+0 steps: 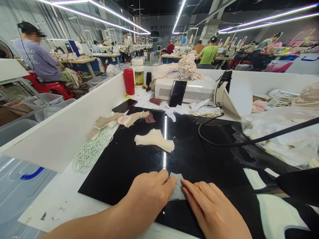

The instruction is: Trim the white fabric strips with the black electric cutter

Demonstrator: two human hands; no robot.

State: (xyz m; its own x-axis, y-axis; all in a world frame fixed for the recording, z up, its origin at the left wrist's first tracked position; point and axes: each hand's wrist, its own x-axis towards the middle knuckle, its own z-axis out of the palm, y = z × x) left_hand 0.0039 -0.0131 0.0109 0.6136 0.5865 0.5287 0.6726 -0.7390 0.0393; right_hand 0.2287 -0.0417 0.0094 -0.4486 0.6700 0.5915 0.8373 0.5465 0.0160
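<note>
My left hand (149,194) and my right hand (211,209) lie side by side near the front edge of a glossy black mat (124,166). Their fingertips press on a small pale grey fabric piece (176,189) that lies flat between them. My left hand's fingers are curled down onto the piece's left edge; my right hand's fingers are stretched out along its right edge. A cream fabric piece (154,139) lies further back on the mat, apart from both hands.
A pile of white elastic loops (92,149) lies left of the mat. Bundled beige pieces (117,120), a dark phone (124,105), a red bottle (129,81), a white machine (196,90) with a phone leaning on it, a black cable (249,141) and plastic bags (281,136) stand behind. People sew at tables beyond.
</note>
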